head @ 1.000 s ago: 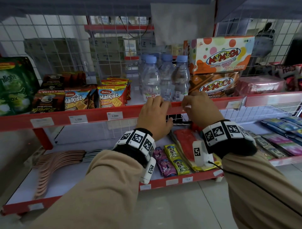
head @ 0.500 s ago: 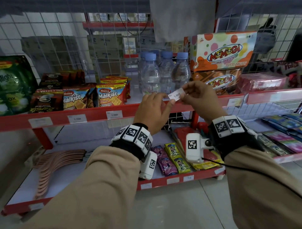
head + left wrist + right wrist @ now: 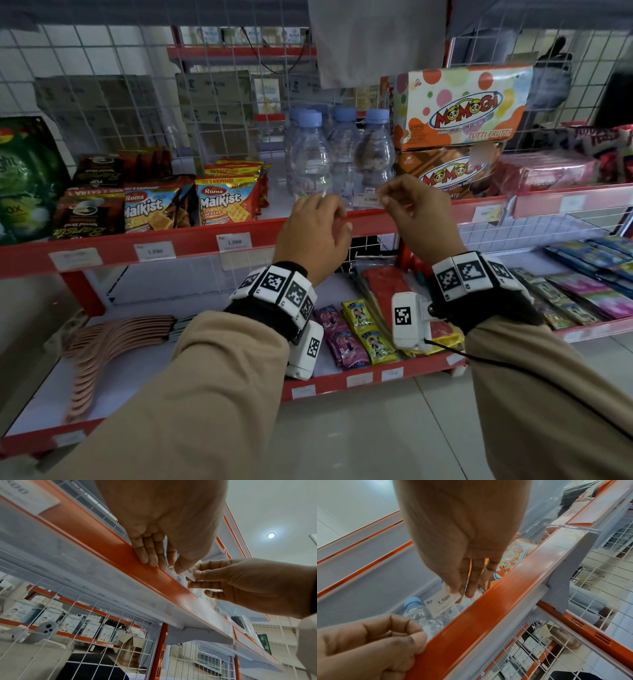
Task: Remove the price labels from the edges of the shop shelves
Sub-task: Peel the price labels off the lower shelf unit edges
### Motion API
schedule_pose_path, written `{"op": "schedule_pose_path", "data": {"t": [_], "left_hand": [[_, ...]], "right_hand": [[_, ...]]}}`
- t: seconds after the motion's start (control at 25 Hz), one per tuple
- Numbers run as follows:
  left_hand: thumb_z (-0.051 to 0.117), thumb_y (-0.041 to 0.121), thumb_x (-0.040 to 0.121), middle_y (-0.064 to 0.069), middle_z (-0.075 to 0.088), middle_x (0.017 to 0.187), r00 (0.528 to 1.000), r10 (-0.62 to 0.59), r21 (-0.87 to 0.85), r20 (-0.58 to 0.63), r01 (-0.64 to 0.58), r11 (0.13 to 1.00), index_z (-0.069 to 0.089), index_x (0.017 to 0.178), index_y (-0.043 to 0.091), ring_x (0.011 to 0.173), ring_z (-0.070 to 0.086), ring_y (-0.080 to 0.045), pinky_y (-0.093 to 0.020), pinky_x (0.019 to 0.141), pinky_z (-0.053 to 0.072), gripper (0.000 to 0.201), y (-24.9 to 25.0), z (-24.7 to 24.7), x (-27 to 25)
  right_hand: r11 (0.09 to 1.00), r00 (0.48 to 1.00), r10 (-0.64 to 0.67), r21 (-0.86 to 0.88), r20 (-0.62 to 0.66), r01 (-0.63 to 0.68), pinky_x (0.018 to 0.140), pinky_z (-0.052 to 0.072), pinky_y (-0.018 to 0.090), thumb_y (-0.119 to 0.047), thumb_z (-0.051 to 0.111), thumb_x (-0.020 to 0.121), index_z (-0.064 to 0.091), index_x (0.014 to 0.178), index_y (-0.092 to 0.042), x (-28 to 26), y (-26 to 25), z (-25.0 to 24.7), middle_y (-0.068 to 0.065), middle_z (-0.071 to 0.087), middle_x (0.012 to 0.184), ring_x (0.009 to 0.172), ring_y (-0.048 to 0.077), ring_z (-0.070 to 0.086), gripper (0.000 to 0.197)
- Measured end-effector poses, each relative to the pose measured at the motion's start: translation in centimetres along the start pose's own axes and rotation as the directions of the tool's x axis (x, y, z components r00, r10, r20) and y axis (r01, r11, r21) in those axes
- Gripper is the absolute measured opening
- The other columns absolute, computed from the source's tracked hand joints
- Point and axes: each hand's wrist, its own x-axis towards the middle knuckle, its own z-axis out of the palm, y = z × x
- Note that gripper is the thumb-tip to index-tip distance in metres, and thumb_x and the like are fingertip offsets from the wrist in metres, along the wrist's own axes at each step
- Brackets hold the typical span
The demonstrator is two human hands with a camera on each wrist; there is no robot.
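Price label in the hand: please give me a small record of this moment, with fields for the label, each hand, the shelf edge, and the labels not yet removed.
label: white price label, printed Rp 3.500, off the shelf edge
right hand: right hand pinches the label by one end
left hand: left hand, fingers curled, rests on the red shelf edge, holds nothing
remaining labels: two 1.500 labels further left on that edge
behind: water bottles

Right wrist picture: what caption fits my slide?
Right hand pinches the 3.500 price label above the red shelf edge.
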Motion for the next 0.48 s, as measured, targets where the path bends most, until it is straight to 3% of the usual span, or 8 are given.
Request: {"op": "schedule_pose_path", "data": {"t": [0.2,0.36,0.48], "left_hand": [[0.059,0.028,0.086,0.005,0.057,0.091,0.998,-0.052,-0.015,0.032,0.052,0.999,0.054,0.106,0.018,0.096,0.049,-0.017,-0.038,0.080,0.046,0.023,0.28,-0.41,0.06],[0.057,0.026,0.089,-0.004,0.052,0.102,0.997,-0.030,0.113,0.074,0.022,0.993,0.059,0.115,0.014,0.105,0.044,-0.022,-0.034,0.085,0.043,0.028,0.45,-0.08,0.11],[0.057,0.023,0.092,-0.007,0.052,0.103,0.998,-0.033,0.123,0.062,0.025,0.992,0.062,0.110,0.012,0.104,0.044,-0.023,-0.033,0.086,0.041,0.022,0.51,0.14,0.17]], "right_hand": [[0.990,0.995,-0.085,-0.111,0.046,0.090,0.080,0.047,0.034,-0.007,0.062,0.087,0.067,0.090,-0.009,0.20,-0.27,0.63,0.007,0.063,0.092,0.085,0.023,0.058,0.007],[0.968,0.987,-0.083,-0.222,0.141,0.113,0.078,0.041,0.031,-0.009,0.061,0.088,0.068,0.093,-0.009,-0.10,-0.10,0.70,0.006,0.058,0.093,0.090,0.025,0.054,0.008],[0.974,0.994,-0.078,-0.205,0.080,0.093,0.074,0.042,0.031,-0.007,0.061,0.088,0.067,0.092,-0.010,-0.12,-0.29,0.66,0.007,0.060,0.093,0.084,0.023,0.055,0.009]]}}
